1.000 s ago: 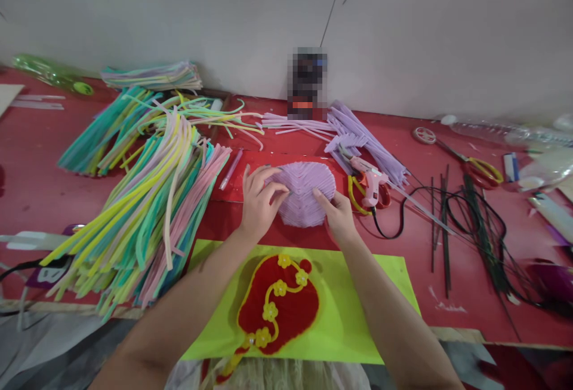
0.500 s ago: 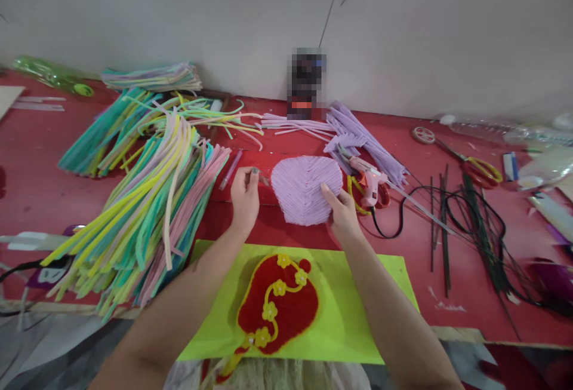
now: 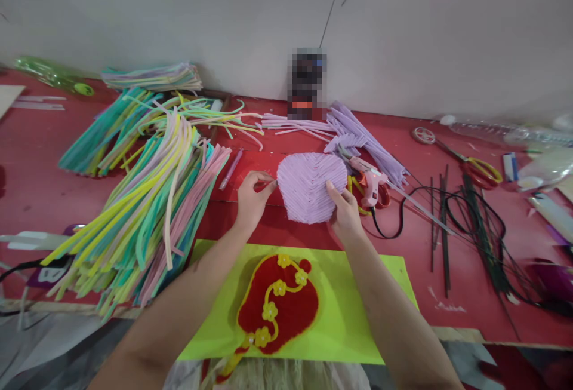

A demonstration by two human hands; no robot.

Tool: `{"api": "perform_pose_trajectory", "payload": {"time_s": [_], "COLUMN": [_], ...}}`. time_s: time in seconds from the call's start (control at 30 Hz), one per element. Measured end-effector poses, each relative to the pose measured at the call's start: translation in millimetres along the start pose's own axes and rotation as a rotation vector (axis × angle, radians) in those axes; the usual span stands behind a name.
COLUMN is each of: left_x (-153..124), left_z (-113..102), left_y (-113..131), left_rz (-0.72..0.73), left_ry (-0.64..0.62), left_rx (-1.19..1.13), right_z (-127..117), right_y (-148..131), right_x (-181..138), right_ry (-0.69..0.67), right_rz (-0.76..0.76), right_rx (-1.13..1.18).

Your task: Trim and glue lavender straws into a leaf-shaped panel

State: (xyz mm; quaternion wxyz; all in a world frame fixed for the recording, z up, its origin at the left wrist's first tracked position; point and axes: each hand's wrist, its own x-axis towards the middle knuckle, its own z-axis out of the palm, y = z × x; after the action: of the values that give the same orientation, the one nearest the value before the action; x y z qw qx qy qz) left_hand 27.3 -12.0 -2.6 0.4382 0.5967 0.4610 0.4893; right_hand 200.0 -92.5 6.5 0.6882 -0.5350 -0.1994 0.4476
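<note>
A lilac leaf-shaped piece made of ribbed strips lies on the red table, in front of me. My right hand holds its lower right edge, thumb on top. At its left edge my left hand pinches the rim between thumb and fingers. Nearer to me a red fan-shaped piece with yellow flowers rests on a lime green sheet.
A large heap of pastel foam strips fills the left. Lilac strips, a pink glue gun and yellow-handled scissors lie behind and right. Dark wires and a black cable spread to the right.
My left hand left the top of the lilac piece, drew back, then came to pinch its left edge. The piece shifted slightly right and away under my right hand.
</note>
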Motion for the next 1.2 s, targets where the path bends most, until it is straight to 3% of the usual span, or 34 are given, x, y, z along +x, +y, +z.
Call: {"api": "perform_pose_trajectory", "payload": {"time_s": [0.27, 0.57, 0.73, 0.9, 1.07, 1.2], "left_x": [-3.1, -3.6, -4.5, -6.8, -6.7, -6.1], "left_z": [3.9, 3.3, 7.0, 11.6, 12.2, 11.8], "left_y": [8.6, 2.3, 1.3, 5.3, 10.6, 9.5], "left_rz": [-0.082, -0.126, -0.246, -0.41, -0.442, -0.443], "left_ry": [-0.145, -0.194, -0.188, -0.338, -0.252, -0.198], "left_rx": [0.12, 0.025, -0.299, -0.648, -0.674, -0.643], "right_z": [-1.1, -0.3, -0.2, -0.3, -2.4, -3.3], "right_y": [-1.0, -2.0, -2.1, 2.3, 6.1, 2.8], "right_x": [1.0, 1.2, 0.7, -1.1, -1.7, -2.7], "right_ry": [0.04, 0.028, 0.004, -0.057, -0.158, -0.2], "right_rz": [0.0, 0.022, 0.018, 0.011, -0.016, 0.065], "right_rx": [0.033, 0.081, 0.049, -0.044, -0.147, -0.203]}}
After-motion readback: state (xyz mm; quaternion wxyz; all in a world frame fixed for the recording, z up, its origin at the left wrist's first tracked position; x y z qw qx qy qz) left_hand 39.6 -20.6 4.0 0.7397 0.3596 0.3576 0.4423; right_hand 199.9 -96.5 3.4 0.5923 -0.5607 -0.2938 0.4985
